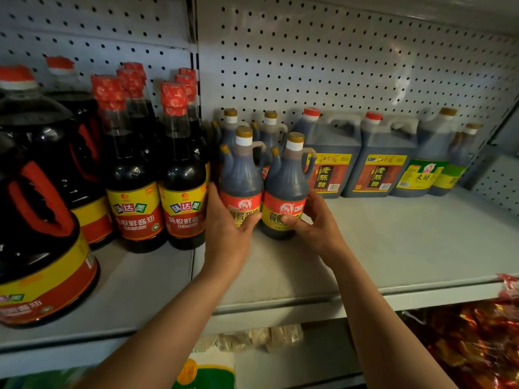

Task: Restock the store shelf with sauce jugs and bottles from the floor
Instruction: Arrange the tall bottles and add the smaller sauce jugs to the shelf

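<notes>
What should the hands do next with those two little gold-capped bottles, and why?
Probably slide both bottles back. The left hand holds one front bottle, the right hand the other, standing a little ahead of two matching bottles near the pegboard.

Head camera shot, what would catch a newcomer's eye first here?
Dead centre, the left hand and right hand each grip a gold-capped bottle, the left bottle and right bottle standing side by side on the shelf. At the left edge looms a big dark jug with a red handle. Behind them runs the white pegboard.
</notes>
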`<state>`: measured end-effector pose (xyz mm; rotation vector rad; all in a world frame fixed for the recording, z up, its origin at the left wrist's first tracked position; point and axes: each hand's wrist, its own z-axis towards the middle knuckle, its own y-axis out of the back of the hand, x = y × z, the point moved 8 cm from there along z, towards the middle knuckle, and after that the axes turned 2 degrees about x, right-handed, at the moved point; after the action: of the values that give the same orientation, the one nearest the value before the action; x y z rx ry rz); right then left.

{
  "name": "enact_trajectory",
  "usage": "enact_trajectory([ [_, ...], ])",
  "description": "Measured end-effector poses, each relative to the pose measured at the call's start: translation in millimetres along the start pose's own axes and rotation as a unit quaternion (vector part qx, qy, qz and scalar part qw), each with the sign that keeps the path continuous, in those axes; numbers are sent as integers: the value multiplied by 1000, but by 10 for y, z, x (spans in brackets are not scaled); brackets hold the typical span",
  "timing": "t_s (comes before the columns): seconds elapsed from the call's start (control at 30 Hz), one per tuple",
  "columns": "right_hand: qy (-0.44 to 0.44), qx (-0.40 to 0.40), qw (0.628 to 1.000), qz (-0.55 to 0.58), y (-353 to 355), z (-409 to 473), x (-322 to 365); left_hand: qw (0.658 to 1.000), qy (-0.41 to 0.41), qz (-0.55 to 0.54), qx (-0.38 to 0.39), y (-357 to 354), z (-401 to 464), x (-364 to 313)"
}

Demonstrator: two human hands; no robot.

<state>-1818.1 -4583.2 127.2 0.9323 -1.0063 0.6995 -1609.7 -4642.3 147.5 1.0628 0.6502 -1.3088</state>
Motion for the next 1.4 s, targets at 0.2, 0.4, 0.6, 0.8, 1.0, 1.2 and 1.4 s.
enact_trajectory([
  [0.2, 103, -24, 994, 18, 179, 49, 493, 954, -215, 206, -28, 144, 285, -1010],
  [0.4, 141, 11, 987, -80, 108, 228, 726, 973, -104, 189, 86, 14, 712, -754],
  [0.6, 146, 19, 984, -102, 141, 298, 696, 976, -95, 170, 96, 24, 738, -673],
  [0.8, 150, -14, 983, -103, 146, 397, 670, 963, -82, 212, 145, -17, 812, -690],
  [1.0, 154, -15, 982, -111, 66, 604, 704, 955, -86, 252, 132, -23, 908, -691],
  [1.2, 146, -5, 983, -114, 42, 734, 661, 937, -95, 320, 106, -74, 1016, -741],
  [1.4, 141, -9, 985, -102, 43, 715, 633, 935, -106, 324, 97, -89, 995, -735],
])
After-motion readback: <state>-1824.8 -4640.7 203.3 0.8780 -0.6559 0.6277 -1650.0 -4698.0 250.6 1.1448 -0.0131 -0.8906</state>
